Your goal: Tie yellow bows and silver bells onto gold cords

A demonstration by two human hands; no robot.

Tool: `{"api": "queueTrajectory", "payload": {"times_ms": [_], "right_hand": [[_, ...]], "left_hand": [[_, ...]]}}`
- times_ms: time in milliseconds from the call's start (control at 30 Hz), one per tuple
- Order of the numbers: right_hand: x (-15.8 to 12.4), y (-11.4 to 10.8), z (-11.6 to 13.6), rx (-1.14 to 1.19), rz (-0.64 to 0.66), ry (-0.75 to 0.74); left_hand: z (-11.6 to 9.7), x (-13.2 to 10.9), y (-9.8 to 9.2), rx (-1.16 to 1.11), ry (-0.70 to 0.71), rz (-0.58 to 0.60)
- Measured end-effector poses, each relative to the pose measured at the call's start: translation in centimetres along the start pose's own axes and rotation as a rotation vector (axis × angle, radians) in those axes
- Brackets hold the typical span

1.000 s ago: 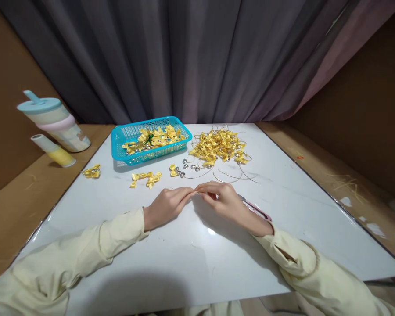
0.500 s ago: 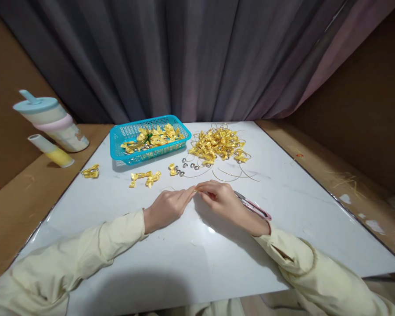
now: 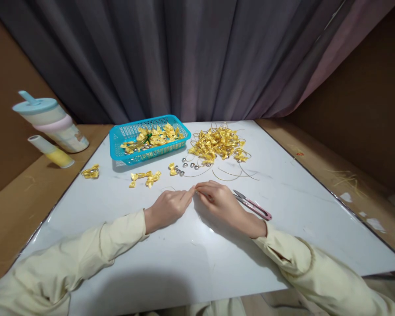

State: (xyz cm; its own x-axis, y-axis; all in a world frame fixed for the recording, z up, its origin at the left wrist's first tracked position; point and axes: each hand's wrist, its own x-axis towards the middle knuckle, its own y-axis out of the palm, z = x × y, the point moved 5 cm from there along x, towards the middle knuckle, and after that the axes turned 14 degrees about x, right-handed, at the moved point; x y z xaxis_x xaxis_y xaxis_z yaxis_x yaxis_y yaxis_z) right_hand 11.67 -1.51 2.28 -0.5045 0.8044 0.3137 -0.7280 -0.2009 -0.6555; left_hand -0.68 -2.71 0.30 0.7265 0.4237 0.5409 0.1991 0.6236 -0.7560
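Note:
My left hand (image 3: 171, 208) and my right hand (image 3: 223, 202) meet fingertip to fingertip above the white table, both pinched closed. A thin gold cord (image 3: 173, 188) pokes out behind my left fingers; its rest is hidden by the hands. Beside my right hand lies a pair of pink-handled thread snips (image 3: 256, 208). Just beyond the hands are several silver beads (image 3: 192, 165) and a yellow ribbon bow (image 3: 172, 169) with beads next to it. More yellow bows (image 3: 148, 177) lie to the left of these.
A blue plastic basket (image 3: 131, 160) holding yellow bows stands at the back left. Right of it is a heap of bows with cords (image 3: 219, 142). A lidded tumbler (image 3: 57, 120) and a yellow-and-white tube (image 3: 51, 151) stand beyond the table's left edge. Scraps lie on the right.
My right hand has shifted and turned slightly, showing more of the thread snips. Both hands remain pinched together at nearly the same spot.

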Motion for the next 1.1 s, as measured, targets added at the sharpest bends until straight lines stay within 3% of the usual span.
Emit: {"api": "queueTrajectory", "payload": {"times_ms": [267, 567, 767, 933, 1100], "right_hand": [[0.1, 0.0, -0.2, 0.023, -0.031, 0.065], [0.3, -0.1, -1.1, 0.204, -0.013, 0.279], [0.4, -0.2, -1.4, 0.339, 0.018, 0.407], [0.4, -0.2, -1.6, 0.403, 0.033, 0.417], [0.4, -0.7, -1.7, 0.229, -0.047, 0.302]], "left_hand": [[0.4, 0.1, 0.1, -0.149, -0.107, 0.001], [1.9, 0.7, 0.9, -0.750, -0.665, 0.287], [1.9, 0.6, 2.1, -1.271, -0.935, 0.458], [1.4, 0.5, 2.4, -1.641, -1.027, 0.519], [1.4, 0.2, 2.7, -1.751, -1.077, 0.535]]}}
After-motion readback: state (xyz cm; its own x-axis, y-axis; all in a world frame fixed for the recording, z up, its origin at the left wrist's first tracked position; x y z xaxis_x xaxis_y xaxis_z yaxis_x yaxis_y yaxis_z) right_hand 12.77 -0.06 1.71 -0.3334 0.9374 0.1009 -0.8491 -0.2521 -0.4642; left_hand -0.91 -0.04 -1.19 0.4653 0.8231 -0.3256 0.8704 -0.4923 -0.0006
